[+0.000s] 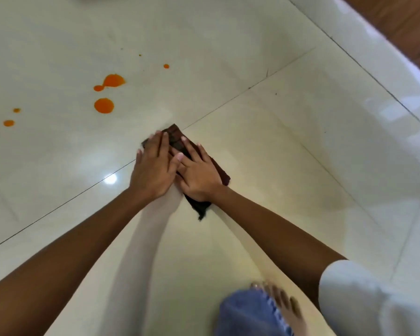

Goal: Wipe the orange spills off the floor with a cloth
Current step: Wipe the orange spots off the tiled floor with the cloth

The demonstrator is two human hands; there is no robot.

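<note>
A dark brown cloth (175,135) lies flat on the pale tiled floor (277,141) in the middle of the view. My left hand (153,166) presses on its left part with straight fingers. My right hand (199,175) lies flat on its right part, fingers spread. Most of the cloth is hidden under both hands. Orange spills sit on the floor up and to the left of the cloth: a large blot (113,81), a round drop (104,105), a small dot (166,66) and two small drops at the far left (9,123).
A wooden door or panel (403,23) runs along a white threshold at the top right. My bare foot (284,304) and blue trouser leg (247,314) sit at the bottom right. Dark grout lines cross the tiles near the cloth.
</note>
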